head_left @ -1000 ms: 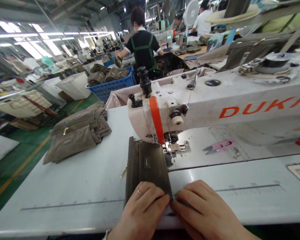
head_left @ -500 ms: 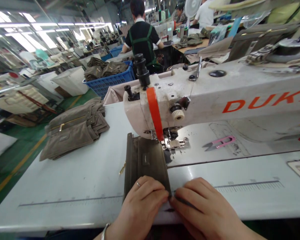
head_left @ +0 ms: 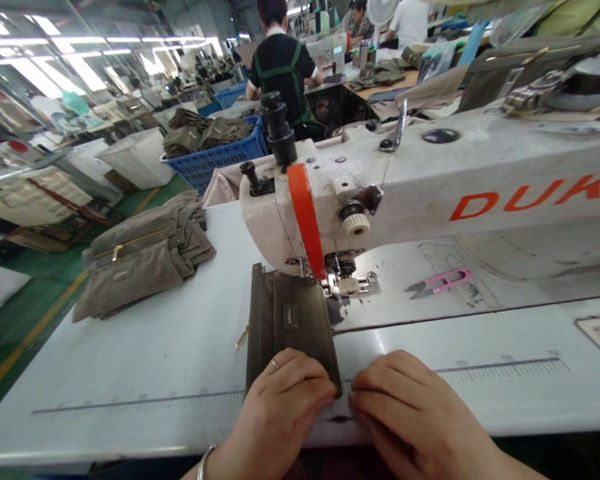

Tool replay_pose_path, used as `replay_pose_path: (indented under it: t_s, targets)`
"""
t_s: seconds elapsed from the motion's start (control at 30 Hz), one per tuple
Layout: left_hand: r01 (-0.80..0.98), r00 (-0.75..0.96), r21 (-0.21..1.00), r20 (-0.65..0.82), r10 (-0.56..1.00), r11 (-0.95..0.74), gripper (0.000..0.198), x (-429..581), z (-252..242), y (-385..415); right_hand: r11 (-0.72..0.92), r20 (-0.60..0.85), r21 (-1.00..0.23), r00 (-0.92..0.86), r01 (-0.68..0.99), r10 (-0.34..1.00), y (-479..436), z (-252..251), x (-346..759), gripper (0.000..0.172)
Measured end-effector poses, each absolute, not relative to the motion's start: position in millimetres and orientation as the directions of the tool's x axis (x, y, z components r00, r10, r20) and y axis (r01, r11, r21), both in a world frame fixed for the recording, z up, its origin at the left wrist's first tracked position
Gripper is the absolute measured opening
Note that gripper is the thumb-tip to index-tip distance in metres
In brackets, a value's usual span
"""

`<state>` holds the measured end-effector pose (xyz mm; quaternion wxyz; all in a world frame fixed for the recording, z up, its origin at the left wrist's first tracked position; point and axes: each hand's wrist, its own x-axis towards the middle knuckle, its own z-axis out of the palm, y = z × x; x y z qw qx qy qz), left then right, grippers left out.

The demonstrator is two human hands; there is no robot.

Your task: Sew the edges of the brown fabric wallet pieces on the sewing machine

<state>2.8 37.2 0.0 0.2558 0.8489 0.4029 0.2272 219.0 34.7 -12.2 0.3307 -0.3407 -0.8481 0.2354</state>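
Note:
A dark olive fabric pouch panel (head_left: pixel 307 313) with a small label lies under the presser foot (head_left: pixel 347 285) of the sewing machine (head_left: pixel 405 180). My left hand (head_left: pixel 285 407) is closed on the panel's near right corner, thumb and fingers pressed together. Just right of that corner is my right hand (head_left: pixel 415 407), its fingers curled and held together. A narrow gap separates its fingertips from the panel, and nothing shows in them; the thumb is hidden. A gold zipper pull (head_left: pixel 243 335) sticks out at the panel's left edge.
Pink-handled thread snips (head_left: pixel 440 283) lie on the machine bed. At left, a stack of olive pouches (head_left: pixel 140 257) rests on the white table (head_left: pixel 180 353). Beyond stand a blue crate (head_left: pixel 215 157) of similar pieces and a person (head_left: pixel 280 67) facing away.
My right hand has let go of the panel's corner and moved slightly right. My left hand keeps its grip. The view has shifted a little.

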Motion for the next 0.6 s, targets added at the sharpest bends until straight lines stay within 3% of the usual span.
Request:
replay_pose_path:
  t_s: [0.1, 0.33, 0.6]
  targets:
    - [0.564, 0.569, 0.630, 0.171, 0.804, -0.533, 0.014, 2.9, 3.3, 38.7, 0.682, 0.438, -0.611, -0.547, 0.400, 0.713, 36.7, -16.1, 218.9, 0.019]
    - [0.506, 0.684, 0.511, 0.253, 0.684, -0.695, 0.022, -2.5, 9.8, 50.9, 0.825, 0.521, -0.331, -0.640, 0.458, 0.564, 49.3, -26.1, 218.7, 0.024]
    - [0.516, 0.736, 0.443, 0.208, 0.644, -0.733, 0.023, -5.6, 17.0, 73.6, 0.788, 0.416, -0.377, -0.671, 0.487, 0.614, 68.4, -19.2, 213.7, 0.027]
